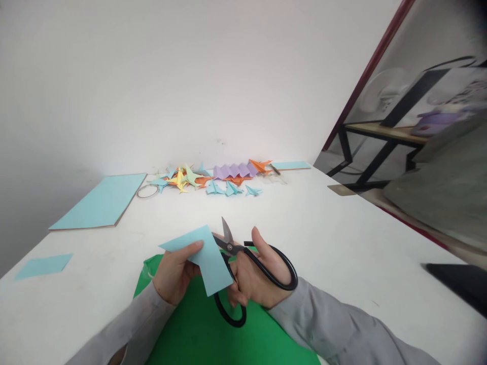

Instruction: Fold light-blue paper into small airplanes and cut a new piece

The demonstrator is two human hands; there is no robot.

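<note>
My left hand (pixel 175 268) pinches a folded piece of light blue paper (pixel 213 266), the thumb lying on its upper face. In my right hand (pixel 253 276) is a pair of scissors (pixel 230 247) with large black loop handles. Their blades are spread apart and point up and to the left at the paper's right edge. One blade partly disappears behind the paper, so I cannot tell whether it touches. Beneath both hands lies a green sheet (pixel 198 334) at the table's near edge.
A stack of blue paper (pixel 101 200) lies far left, with a small blue strip (pixel 43 266) nearer. Several folded paper planes (pixel 180 177), a purple pleated paper (pixel 234 171) and a wire ring (pixel 147 191) sit by the wall. A dark flat object (pixel 456 279) is at right.
</note>
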